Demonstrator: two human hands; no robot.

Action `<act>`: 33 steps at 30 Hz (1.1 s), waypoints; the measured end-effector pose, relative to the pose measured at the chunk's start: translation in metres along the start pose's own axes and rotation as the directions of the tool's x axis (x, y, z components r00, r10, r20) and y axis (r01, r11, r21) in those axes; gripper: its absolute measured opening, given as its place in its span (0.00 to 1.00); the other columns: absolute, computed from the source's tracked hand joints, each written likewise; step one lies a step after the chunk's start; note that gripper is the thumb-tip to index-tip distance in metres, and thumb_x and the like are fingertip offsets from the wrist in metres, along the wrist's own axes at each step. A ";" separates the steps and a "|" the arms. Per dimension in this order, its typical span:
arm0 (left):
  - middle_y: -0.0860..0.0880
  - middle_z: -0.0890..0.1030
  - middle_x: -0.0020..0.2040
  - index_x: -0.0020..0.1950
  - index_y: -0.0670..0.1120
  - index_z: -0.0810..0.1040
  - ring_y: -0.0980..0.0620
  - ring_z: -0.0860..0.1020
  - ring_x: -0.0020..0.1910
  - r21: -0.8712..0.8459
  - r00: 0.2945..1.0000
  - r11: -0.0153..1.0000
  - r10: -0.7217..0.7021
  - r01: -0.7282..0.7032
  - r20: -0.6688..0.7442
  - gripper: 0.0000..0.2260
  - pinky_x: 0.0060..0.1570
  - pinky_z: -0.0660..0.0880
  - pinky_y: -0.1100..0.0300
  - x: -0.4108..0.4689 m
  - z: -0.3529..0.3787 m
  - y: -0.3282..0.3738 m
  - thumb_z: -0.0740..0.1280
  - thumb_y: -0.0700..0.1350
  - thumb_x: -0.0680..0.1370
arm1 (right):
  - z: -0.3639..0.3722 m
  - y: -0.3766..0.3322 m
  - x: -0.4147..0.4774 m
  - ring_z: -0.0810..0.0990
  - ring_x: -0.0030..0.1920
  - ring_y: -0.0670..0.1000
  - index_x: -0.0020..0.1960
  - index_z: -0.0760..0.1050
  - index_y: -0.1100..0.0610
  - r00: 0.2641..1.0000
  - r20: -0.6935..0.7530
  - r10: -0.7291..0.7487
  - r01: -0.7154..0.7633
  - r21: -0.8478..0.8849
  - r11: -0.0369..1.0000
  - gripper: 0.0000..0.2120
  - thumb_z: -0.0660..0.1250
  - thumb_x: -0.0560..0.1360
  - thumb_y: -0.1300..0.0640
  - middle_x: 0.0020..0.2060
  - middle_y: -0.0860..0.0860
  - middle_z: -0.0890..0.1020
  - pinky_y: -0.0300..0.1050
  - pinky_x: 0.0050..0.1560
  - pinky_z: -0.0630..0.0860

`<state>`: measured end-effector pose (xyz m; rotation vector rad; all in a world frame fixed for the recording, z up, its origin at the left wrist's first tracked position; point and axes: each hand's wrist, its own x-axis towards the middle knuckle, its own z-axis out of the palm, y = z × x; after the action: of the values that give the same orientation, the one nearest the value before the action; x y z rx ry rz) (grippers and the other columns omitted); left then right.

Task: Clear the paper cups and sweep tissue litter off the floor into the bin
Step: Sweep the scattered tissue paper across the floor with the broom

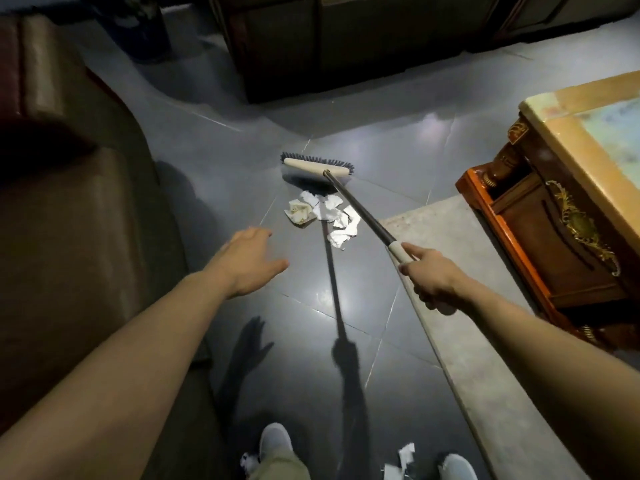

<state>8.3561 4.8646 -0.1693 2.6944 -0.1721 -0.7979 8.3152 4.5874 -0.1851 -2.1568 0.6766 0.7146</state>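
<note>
A broom with a cream head and dark bristles [317, 167] rests on the dark tiled floor, its grey handle [360, 207] slanting back to my right hand [431, 277], which grips the cream end of the handle. A heap of crumpled white tissues [322, 216] lies just in front of the bristles, on my side of them. My left hand [247, 259] hovers over the floor with its fingers spread and holds nothing. More tissue scraps [403, 457] lie between my shoes at the bottom edge. No cups or bin can be made out.
A brown sofa [69, 209] fills the left side. An ornate wooden table [568, 188] with a pale top stands at the right, on a grey rug [450, 244]. A dark cabinet [329, 46] closes the far side. My grey shoes [275, 441] are at the bottom.
</note>
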 end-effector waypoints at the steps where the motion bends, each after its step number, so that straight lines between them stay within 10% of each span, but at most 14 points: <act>1: 0.44 0.61 0.75 0.76 0.44 0.58 0.45 0.59 0.73 0.004 1.000 1.000 -0.030 0.030 -0.004 0.32 0.72 0.59 0.50 -0.006 0.006 -0.003 0.63 0.56 0.77 | -0.001 -0.002 0.012 0.68 0.27 0.52 0.73 0.63 0.46 1.000 0.022 0.003 -0.003 0.015 1.000 0.24 0.54 0.79 0.61 0.33 0.56 0.71 0.39 0.24 0.67; 12: 0.42 0.62 0.74 0.75 0.43 0.58 0.44 0.59 0.73 -0.159 0.943 0.937 -0.326 0.312 -0.068 0.32 0.71 0.59 0.53 -0.103 0.141 0.079 0.64 0.56 0.77 | -0.033 0.126 0.026 0.63 0.30 0.50 0.67 0.64 0.40 0.959 0.259 0.117 -0.084 -0.135 0.987 0.27 0.47 0.75 0.64 0.37 0.53 0.64 0.31 0.21 0.62; 21: 0.44 0.60 0.75 0.76 0.44 0.56 0.46 0.58 0.74 -0.198 0.936 0.921 -0.350 0.335 -0.046 0.32 0.72 0.58 0.51 -0.153 0.203 0.155 0.63 0.56 0.78 | -0.075 0.242 -0.049 0.69 0.26 0.51 0.73 0.61 0.40 0.953 0.290 -0.092 0.120 -0.080 0.989 0.26 0.54 0.78 0.60 0.30 0.55 0.73 0.41 0.26 0.70; 33: 0.43 0.62 0.74 0.75 0.44 0.59 0.45 0.59 0.73 -0.204 0.909 0.905 -0.400 0.373 -0.115 0.32 0.72 0.59 0.52 -0.222 0.252 0.145 0.65 0.57 0.77 | -0.054 0.206 -0.020 0.65 0.28 0.48 0.56 0.68 0.57 0.965 0.251 -0.077 0.079 0.002 0.997 0.12 0.49 0.79 0.64 0.34 0.54 0.66 0.32 0.20 0.64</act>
<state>8.0291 4.7052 -0.2062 2.6347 0.4674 -0.6652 8.1804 4.4307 -0.2418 -2.0419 0.4530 0.9294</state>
